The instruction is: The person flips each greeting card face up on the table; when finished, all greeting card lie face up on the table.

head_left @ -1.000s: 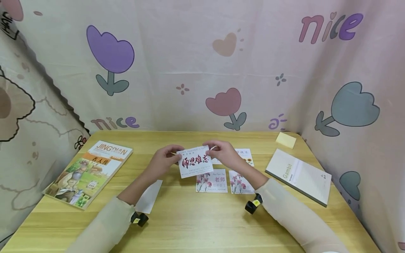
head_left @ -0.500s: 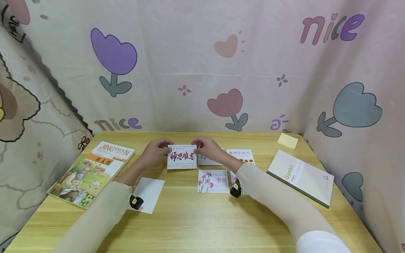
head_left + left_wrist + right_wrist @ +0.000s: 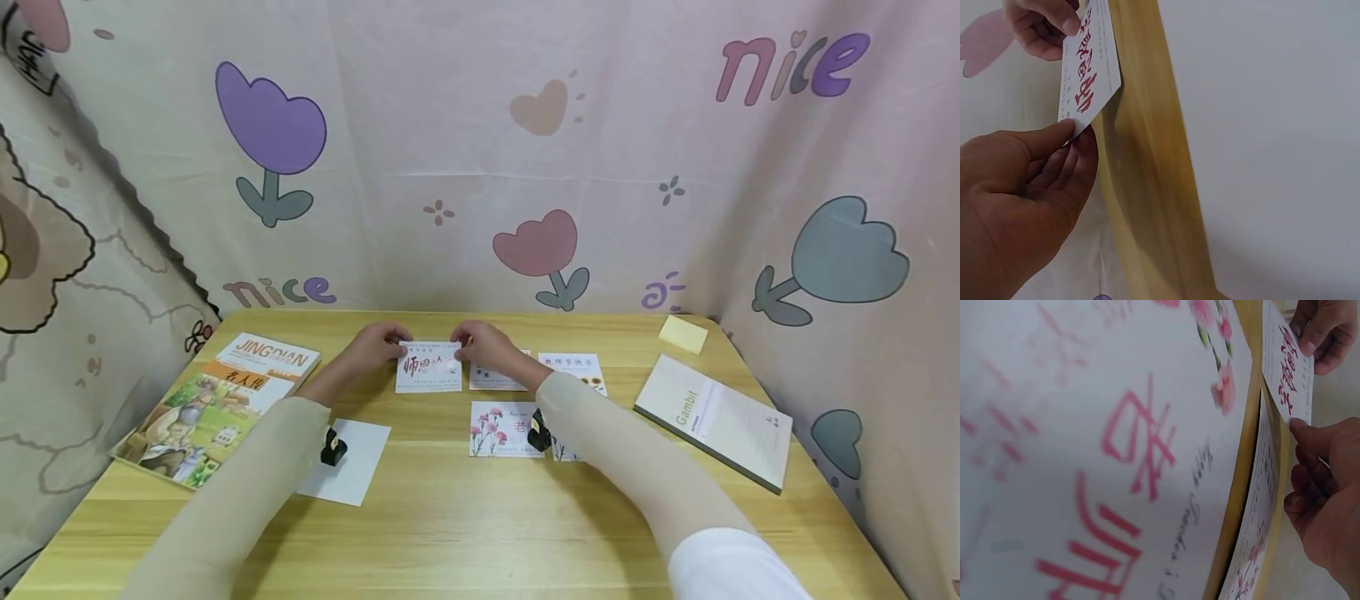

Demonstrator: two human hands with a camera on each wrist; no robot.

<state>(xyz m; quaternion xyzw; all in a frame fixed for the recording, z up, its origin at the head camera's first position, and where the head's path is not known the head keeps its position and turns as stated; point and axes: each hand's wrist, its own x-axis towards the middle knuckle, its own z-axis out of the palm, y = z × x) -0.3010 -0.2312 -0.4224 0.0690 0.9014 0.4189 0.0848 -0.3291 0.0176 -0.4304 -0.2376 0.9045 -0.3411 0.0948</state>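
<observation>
A tulip-print curtain hangs round a wooden table (image 3: 480, 517) where a picture book (image 3: 217, 408), a grey notebook (image 3: 712, 421) and a blank sheet (image 3: 360, 462) lie. The left hand (image 3: 371, 348) and right hand (image 3: 480, 343) each pinch a top corner of the red-lettered card (image 3: 429, 367), thumb against fingers, low over the table's far middle, just left of a second card (image 3: 495, 379). It looks like the setting-down step: next calls for laying it flat and level with its neighbours.
</observation>
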